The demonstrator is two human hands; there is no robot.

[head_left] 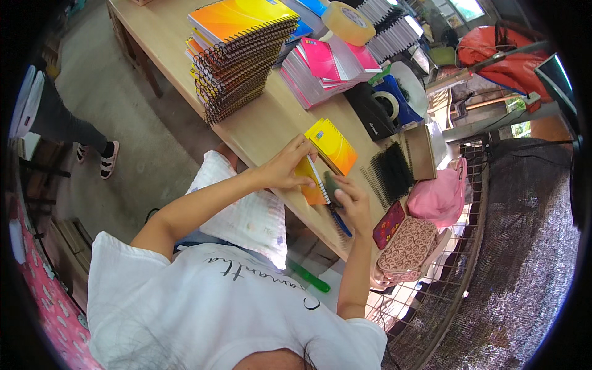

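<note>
My left hand (287, 165) is closed on a small yellow-orange notebook (316, 196), holding it tilted up above the table's near edge. A row of binding holes or wire shows along the notebook's edge facing my right hand. My right hand (354, 202) is closed around a dark green object (331, 184) pressed close to that edge; its kind is partly hidden by the fingers. Just beyond my hands lies a short pile of yellow spiral notebooks (333, 148). To their right sits a bunch of black binding coils (391, 169).
A tall stack of spiral notebooks (237, 68) stands at the far left of the table (246, 139). Pink booklets (327, 65) and a tape roll (349, 23) lie farther back. A patterned bag (407, 246) and a pink bag (436, 197) are at right. Another person's leg (77, 126) shows at left.
</note>
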